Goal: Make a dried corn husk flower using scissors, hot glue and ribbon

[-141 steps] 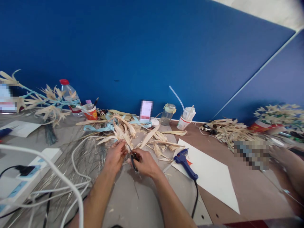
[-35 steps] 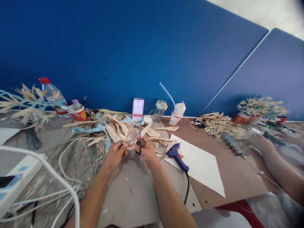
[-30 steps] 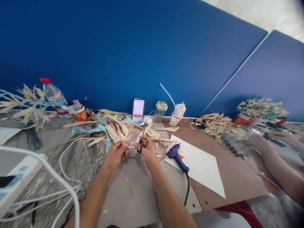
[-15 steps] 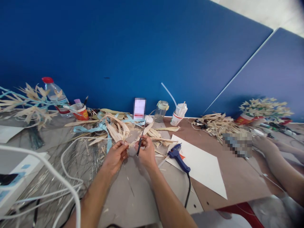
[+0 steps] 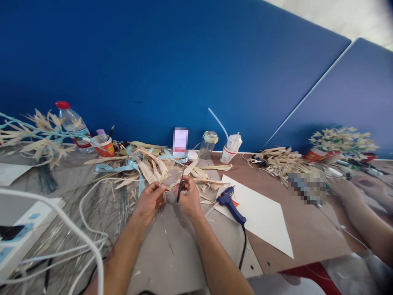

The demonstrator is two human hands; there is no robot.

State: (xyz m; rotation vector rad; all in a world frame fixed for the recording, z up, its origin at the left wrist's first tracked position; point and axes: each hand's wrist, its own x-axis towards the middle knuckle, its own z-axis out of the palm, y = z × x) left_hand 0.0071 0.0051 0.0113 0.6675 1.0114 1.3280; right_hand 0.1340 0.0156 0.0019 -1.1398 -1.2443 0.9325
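Observation:
My left hand [image 5: 150,200] is closed in a pinch on a small pale strip of dried husk [image 5: 169,188]. The strip bridges the short gap to my right hand [image 5: 189,198], whose fingers are wrapped round a slim black tool [image 5: 180,189] with a thin tip pointing up and away. Its exact kind I cannot make out. My right fingertips also seem to touch the strip's other end. Just beyond both hands lies a loose heap of dried husks [image 5: 153,166] mixed with light blue ribbon [image 5: 130,165]. Thin wires [image 5: 115,205] spread out left of my left hand.
Right of my hands, a blue glue gun [image 5: 231,205] lies on white paper [image 5: 267,221]. A phone [image 5: 180,140], a jar [image 5: 208,145] and cups [image 5: 229,154] stand along the blue partition. White cables and a power strip [image 5: 29,229] occupy the left. A co-worker's hands [image 5: 345,188] are at far right.
My hands stay almost in place, with the strip and the black tool still held. At far right, the co-worker's farther hand has shifted slightly.

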